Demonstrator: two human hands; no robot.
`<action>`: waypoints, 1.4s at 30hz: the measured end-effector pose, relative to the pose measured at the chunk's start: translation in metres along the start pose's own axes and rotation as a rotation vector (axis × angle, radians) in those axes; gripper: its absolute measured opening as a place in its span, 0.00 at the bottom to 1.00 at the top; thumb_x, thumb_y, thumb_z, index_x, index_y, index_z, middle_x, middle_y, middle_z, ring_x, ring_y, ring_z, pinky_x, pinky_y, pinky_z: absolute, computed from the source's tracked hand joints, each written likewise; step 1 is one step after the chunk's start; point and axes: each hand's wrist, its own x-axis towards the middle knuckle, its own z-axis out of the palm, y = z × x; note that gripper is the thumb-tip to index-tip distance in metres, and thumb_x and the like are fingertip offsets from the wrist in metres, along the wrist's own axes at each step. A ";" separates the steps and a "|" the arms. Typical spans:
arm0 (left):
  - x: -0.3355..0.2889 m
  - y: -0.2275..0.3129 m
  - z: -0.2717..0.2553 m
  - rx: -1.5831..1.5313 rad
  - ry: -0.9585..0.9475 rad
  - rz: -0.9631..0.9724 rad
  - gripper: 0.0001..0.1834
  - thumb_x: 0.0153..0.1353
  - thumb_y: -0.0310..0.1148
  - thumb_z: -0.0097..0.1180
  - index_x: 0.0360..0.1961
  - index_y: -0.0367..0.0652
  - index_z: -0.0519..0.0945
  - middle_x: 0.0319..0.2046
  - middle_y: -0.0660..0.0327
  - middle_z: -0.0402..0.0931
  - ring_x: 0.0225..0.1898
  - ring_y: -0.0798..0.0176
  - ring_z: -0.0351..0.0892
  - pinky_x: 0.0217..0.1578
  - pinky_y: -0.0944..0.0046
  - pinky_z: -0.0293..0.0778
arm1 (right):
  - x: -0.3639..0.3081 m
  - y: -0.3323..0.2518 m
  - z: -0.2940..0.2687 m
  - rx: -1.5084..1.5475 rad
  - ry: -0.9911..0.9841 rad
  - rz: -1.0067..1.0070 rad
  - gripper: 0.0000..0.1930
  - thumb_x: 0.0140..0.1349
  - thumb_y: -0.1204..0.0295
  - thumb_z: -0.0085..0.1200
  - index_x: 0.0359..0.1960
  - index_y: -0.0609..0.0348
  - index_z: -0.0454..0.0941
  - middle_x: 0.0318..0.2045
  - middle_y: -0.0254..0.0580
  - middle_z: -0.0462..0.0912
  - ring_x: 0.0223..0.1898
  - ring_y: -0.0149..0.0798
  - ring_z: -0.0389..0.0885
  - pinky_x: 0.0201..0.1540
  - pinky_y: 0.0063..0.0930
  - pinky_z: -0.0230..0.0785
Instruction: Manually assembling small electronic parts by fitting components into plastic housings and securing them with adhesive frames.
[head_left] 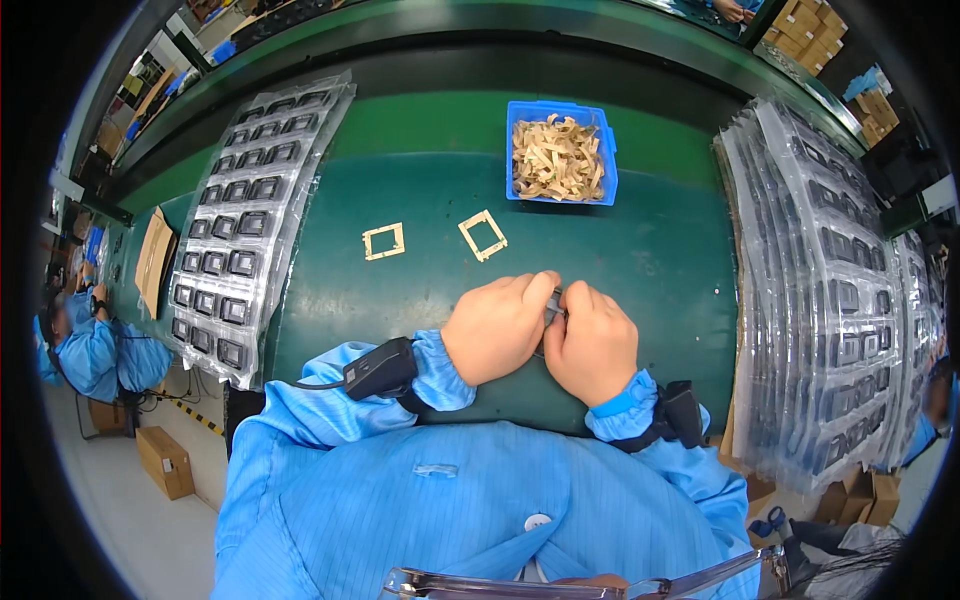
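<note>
Close together over the near middle of the green table, my left hand (499, 328) and my right hand (594, 342) pinch a small dark grey part (554, 306) between their fingertips. Most of that part is hidden by the fingers, so its full shape does not show. Beyond my hands lie two thin tan square frames, a left one (383, 241) and a tilted right one (484, 235). A blue bin (561, 108) stands farther back, heaped with tan paper-like strips (556, 160).
On the left lies a clear plastic tray (226, 211) with rows of black frame-shaped parts. A tall stack of similar trays (820, 290) stands at the right. A brown cardboard piece (154, 262) sits left of the tray. Co-workers in blue (95, 355) are at the sides.
</note>
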 end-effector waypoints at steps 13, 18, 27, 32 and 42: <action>0.072 0.005 -0.038 -0.404 0.172 -0.197 0.08 0.63 0.27 0.64 0.41 0.35 0.80 0.32 0.56 0.83 0.34 0.62 0.84 0.34 0.63 0.78 | 0.055 0.027 -0.050 1.080 -0.162 0.474 0.12 0.69 0.80 0.54 0.53 0.62 0.75 0.39 0.42 0.86 0.29 0.27 0.84 0.27 0.17 0.72; 0.108 -0.012 -0.046 -0.734 0.034 -0.282 0.08 0.67 0.29 0.62 0.41 0.34 0.85 0.32 0.62 0.84 0.35 0.72 0.81 0.36 0.67 0.79 | 0.076 0.021 -0.061 1.163 0.092 0.449 0.09 0.72 0.78 0.53 0.51 0.64 0.76 0.39 0.47 0.87 0.31 0.31 0.86 0.30 0.19 0.76; 0.114 -0.007 -0.032 -0.686 0.312 -0.166 0.05 0.60 0.22 0.66 0.37 0.34 0.82 0.50 0.53 0.81 0.45 0.66 0.83 0.40 0.64 0.82 | 0.073 0.034 -0.034 1.208 0.268 0.297 0.08 0.72 0.80 0.52 0.50 0.67 0.74 0.46 0.52 0.86 0.38 0.38 0.89 0.36 0.22 0.80; 0.110 -0.017 -0.026 -0.479 0.381 -0.021 0.05 0.61 0.21 0.65 0.38 0.35 0.82 0.55 0.52 0.79 0.48 0.63 0.83 0.41 0.64 0.82 | 0.063 0.038 -0.023 1.201 0.270 0.143 0.11 0.67 0.85 0.56 0.49 0.66 0.74 0.52 0.55 0.84 0.48 0.43 0.87 0.44 0.26 0.82; 0.115 -0.014 -0.035 -0.800 0.174 -0.140 0.04 0.64 0.22 0.60 0.38 0.34 0.78 0.58 0.48 0.75 0.46 0.59 0.85 0.43 0.62 0.83 | 0.061 0.043 -0.028 1.360 0.117 0.156 0.16 0.62 0.90 0.59 0.49 0.68 0.74 0.52 0.59 0.82 0.50 0.47 0.86 0.55 0.39 0.82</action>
